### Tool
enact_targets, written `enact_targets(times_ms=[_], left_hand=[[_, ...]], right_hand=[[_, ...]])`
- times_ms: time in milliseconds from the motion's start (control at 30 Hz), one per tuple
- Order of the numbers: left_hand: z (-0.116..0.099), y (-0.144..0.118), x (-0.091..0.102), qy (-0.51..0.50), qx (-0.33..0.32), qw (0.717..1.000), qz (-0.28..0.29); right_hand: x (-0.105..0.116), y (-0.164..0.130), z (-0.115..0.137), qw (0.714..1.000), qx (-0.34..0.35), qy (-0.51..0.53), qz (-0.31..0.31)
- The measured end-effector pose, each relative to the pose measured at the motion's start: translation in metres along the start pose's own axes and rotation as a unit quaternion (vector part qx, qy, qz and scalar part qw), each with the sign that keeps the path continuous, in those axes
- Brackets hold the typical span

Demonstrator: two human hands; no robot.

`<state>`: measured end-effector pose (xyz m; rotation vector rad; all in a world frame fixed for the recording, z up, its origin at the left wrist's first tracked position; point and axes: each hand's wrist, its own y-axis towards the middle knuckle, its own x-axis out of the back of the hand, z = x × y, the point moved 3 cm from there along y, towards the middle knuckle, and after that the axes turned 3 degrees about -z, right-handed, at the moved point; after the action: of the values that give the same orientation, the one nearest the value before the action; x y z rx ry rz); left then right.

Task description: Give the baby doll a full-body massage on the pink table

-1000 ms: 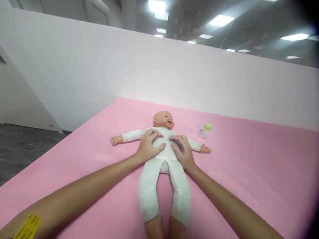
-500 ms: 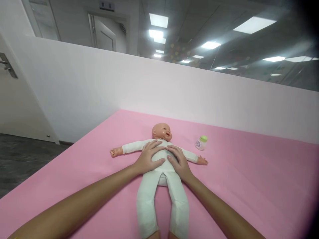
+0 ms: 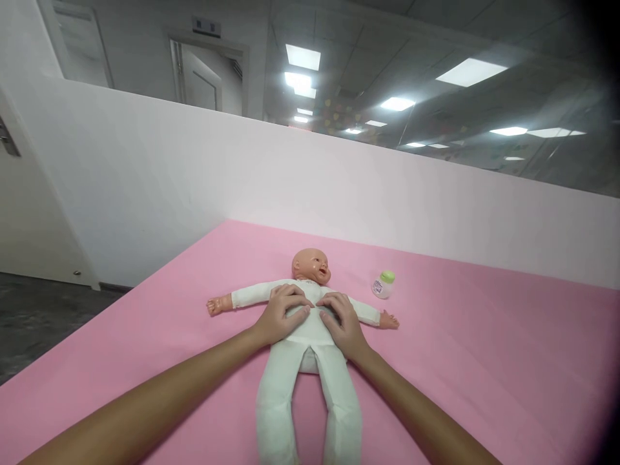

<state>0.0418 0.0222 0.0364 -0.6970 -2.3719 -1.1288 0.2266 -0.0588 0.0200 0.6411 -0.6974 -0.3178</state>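
A baby doll (image 3: 307, 332) with a white cloth body lies on its back, head at the far end, arms stretched out to both sides. Its face is turned to the right. On the left side of its chest rests my left hand (image 3: 282, 316), fingers bent and thumb apart. My right hand (image 3: 345, 323) lies on the other side of the chest, its fingers likewise bent and spread from the thumb. Neither hand grips anything. The fingertips of both hands point toward the middle of the chest, with a small gap between them. The doll's feet are out of view.
A small clear bottle (image 3: 382, 288) with a green cap and a label stands beyond the doll's right-hand arm. Everything lies on a pink table surface (image 3: 475, 361). A white low wall (image 3: 300, 174) runs along the back; a door (image 3: 33, 206) is at the left.
The fingers of both hands have curled and drawn back a little from the upper chest; before, they lay flatter. The whole view has shifted slightly. The doll and bottle stay in place.
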Motion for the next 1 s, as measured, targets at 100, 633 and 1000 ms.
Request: enact_targets(times_ms=[100,633,1000], left_hand=[[0.000,0.001,-0.001,-0.003,0.008,1.000,-0.016],[0.001,-0.002,-0.003,-0.016,-0.043,0.999,-0.019],[0.000,0.000,-0.001,-0.030,0.003,0.999,-0.019]], right_hand=[[0.000,0.000,0.000,1.000,0.000,-0.006,0.003],[0.002,-0.004,0.000,0.999,0.020,0.027,-0.020],[-0.004,-0.004,-0.018,0.997,-0.041,0.058,0.021]])
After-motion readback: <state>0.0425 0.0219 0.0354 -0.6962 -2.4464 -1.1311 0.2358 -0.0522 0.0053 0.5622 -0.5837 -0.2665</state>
